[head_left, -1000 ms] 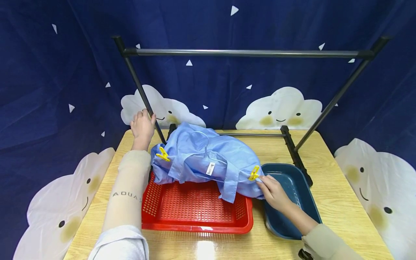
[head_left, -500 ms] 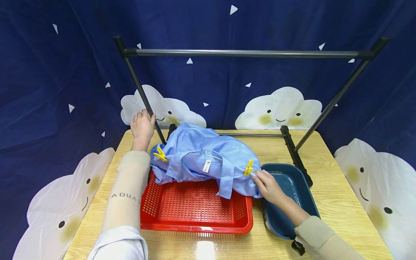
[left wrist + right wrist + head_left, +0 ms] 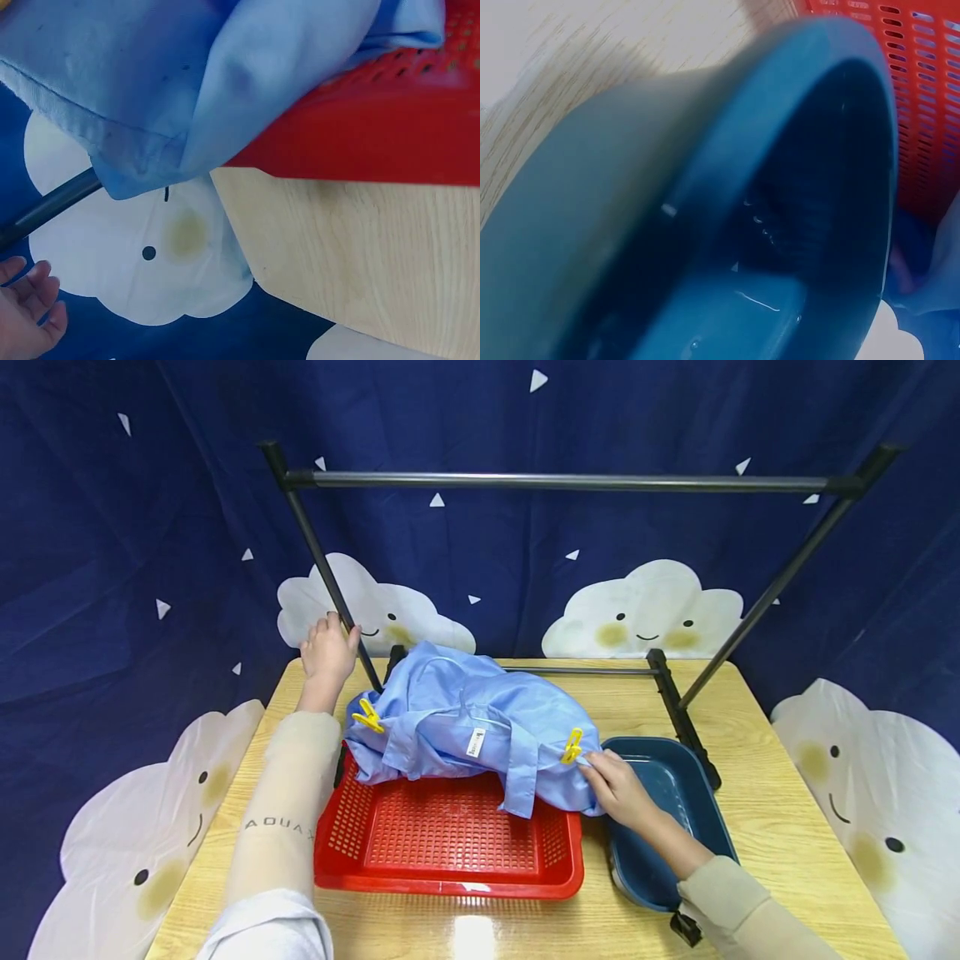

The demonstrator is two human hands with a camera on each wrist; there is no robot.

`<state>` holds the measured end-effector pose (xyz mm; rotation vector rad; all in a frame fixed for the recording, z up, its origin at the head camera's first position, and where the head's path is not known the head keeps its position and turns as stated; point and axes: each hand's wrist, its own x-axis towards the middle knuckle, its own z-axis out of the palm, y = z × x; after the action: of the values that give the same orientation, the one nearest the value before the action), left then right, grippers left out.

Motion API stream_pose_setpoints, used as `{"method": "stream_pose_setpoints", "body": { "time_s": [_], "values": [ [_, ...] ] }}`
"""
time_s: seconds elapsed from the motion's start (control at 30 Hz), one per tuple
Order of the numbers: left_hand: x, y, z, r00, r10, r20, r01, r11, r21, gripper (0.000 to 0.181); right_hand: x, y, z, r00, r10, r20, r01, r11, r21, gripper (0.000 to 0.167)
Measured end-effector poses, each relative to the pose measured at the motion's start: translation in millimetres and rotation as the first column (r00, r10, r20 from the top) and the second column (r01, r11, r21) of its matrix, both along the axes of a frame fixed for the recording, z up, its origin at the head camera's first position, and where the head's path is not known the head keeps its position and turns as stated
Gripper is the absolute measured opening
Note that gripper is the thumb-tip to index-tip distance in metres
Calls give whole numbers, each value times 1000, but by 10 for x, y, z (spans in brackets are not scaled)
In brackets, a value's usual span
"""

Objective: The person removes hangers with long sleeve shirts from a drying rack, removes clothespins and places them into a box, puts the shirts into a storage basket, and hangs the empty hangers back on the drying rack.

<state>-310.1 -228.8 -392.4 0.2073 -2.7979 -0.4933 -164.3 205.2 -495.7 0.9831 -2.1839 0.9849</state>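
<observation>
A light blue garment with wide straps and a white tag [image 3: 476, 742] lies bunched over the back of a red basket [image 3: 450, 887]. What looks like a hanger's hook [image 3: 462, 697] shows at its middle. Two yellow clothespins grip its top edge, a left clothespin [image 3: 368, 716] and a right clothespin [image 3: 572, 746]. Just beside the right one, my right hand [image 3: 622, 789] pinches the cloth of the garment [image 3: 547, 710]. My left hand [image 3: 328, 650] is by the rack's left post, and in the left wrist view its loosely bent fingers [image 3: 34, 289] hold nothing.
A black metal rack with a crossbar [image 3: 555, 482] stands over the table's [image 3: 787, 827] back. To the right of the basket sits a dark blue basin [image 3: 671, 789], under my right forearm; its inside shows in the right wrist view. A blue cloud-printed curtain [image 3: 510, 410] surrounds the table.
My right hand has moved slightly left and up, shifting the garment's right side and its clothespin the same way. The left hand stays by the post.
</observation>
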Motion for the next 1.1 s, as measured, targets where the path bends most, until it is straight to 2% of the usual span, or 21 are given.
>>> {"method": "stream_pose_setpoints", "body": {
  "time_s": [0.17,0.3,0.43,0.57,0.7,0.87,1.03,1.1],
  "values": [
    [77,-52,-38,999,-44,25,41,994,101,54,-10,0,6,1000,-5,-12,5,1000,7,33],
    [174,-101,-116,993,-98,-65,108,981,160,43,-21,1,9,999,-6,-33,6,1000,14,34],
    [281,-143,-198,971,-182,-155,208,964,168,35,-26,1,14,999,-7,-50,8,1000,20,35],
    [421,-183,-269,947,-261,-187,292,942,167,34,-21,-2,29,998,-8,-55,10,1000,30,36],
    [566,-234,-339,928,-308,-209,343,926,158,33,-30,0,40,998,-5,-67,7,999,31,36],
    [691,-276,-407,922,-337,-190,366,919,145,33,-39,3,48,997,-3,-78,5,1000,22,35],
    [810,-301,-445,917,-375,-137,392,910,131,34,-47,-1,63,996,-4,-86,6,1000,27,35],
    [857,-303,-455,910,-401,-111,413,903,123,35,-51,-2,65,996,1,-85,2,1000,27,35]
  ]
}}
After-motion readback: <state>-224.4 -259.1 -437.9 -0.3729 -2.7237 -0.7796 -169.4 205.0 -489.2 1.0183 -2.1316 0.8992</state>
